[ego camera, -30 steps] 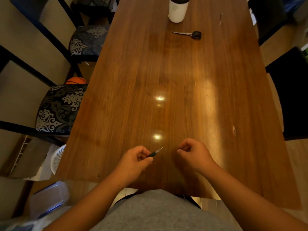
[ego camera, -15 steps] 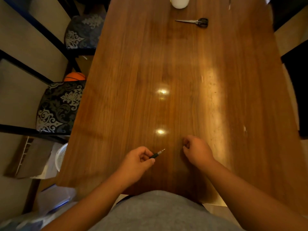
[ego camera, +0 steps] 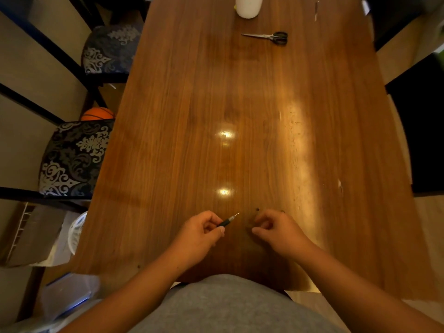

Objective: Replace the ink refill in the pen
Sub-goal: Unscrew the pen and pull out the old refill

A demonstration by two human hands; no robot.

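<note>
My left hand (ego camera: 200, 233) grips a black pen (ego camera: 228, 221) near the table's front edge; only its dark front end and thin metal tip stick out, pointing up and to the right. My right hand (ego camera: 276, 229) hovers a little to the right of the tip, fingers curled with thumb and forefinger pinched; whether it holds anything is hidden. A tiny dark piece (ego camera: 258, 209) lies on the wooden table (ego camera: 240, 104) just beyond the right hand's fingers. The rest of the pen is covered by my left hand.
Black-handled scissors (ego camera: 269, 37) and a white cylindrical container (ego camera: 247, 7) sit at the far end, with a thin stick-like object (ego camera: 316, 10) to their right. Patterned chairs (ego camera: 74, 157) and an orange ball (ego camera: 97, 114) stand left of the table; a dark chair (ego camera: 418, 131) stands to the right.
My right hand moved slightly back toward me and its fingers loosened; a tiny dark piece now shows on the table beyond it. The left hand keeps its hold on the pen.
</note>
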